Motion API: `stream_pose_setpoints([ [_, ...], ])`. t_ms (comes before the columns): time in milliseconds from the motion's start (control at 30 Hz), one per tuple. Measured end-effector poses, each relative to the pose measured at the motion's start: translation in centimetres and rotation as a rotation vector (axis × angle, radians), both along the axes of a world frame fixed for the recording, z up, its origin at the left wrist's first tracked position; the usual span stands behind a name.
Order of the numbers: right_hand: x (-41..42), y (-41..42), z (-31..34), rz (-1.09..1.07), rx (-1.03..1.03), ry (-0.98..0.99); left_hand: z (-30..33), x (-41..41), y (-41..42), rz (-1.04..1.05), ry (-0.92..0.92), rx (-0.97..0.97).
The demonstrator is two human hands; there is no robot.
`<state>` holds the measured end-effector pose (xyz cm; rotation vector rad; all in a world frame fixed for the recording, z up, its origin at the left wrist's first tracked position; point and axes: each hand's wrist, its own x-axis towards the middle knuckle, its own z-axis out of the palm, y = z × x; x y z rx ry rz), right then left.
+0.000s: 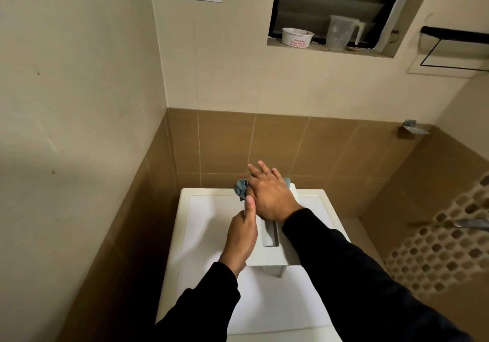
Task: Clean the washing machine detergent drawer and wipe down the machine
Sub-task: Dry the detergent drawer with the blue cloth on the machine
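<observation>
Washing machine top [211, 236]; cloth [241, 187] mostly hidden beneath right hand [270, 196].

cloth [240, 187]: soft fabric (crumpled) | drawer [267, 255]: smooth matt plastic

The washing machine [264, 302] is white, as is the detergent drawer [267, 254] lying on it. The cloth [241, 187] is grey-blue. Both sleeves [357, 275] are black. The lower wall tiles [304, 143] are brown, under cream paint.

dim warm indoor light, soft shadows on the walls, wide-angle bending at edges, slight blur.
</observation>
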<state>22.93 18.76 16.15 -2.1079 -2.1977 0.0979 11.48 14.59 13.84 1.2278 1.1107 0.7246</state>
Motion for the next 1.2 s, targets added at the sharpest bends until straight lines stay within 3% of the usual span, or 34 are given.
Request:
stream_pose_setpoints([
  [200, 1.6, 0.4, 0.9, -0.305, 0.093, 0.129, -0.4, 0.5, 0.4, 0.038, 0.053, 0.034],
  [367, -0.3, -3.2, -0.5, -0.027, 0.218, 0.112, -0.2, 0.2, 0.8, 0.076, 0.023, 0.029],
  [567, 3.4, -1.9, 0.2, -0.318, 0.179, 0.201, 0.3, 1.2, 0.4, 0.043, 0.052, 0.064],
  [700, 1.1, -3.6, -0.5, -0.043, 0.191, 0.147, -0.1, 0.8, 0.9, 0.076, 0.041, 0.030],
  [767, 2.3, -4.1, -0.5, -0.018, 0.199, 0.171, 0.0, 0.6, 0.8, 0.084, 0.026, 0.022],
  [967, 4.4, -3.9, -0.4, -0.458, 0.403, 0.414, -0.2, 0.6, 0.3, 0.058, 0.050, 0.089],
  [1133, 2.6, -5.2, -0.3, -0.468, 0.615, 0.097, -0.5, 0.4, 0.1, 0.083, 0.053, 0.112],
  [1200, 2.3, -5.2, 0.4, -0.424, 0.579, 0.270, -0.6, 0.3, 0.0, 0.095, 0.038, 0.125],
])
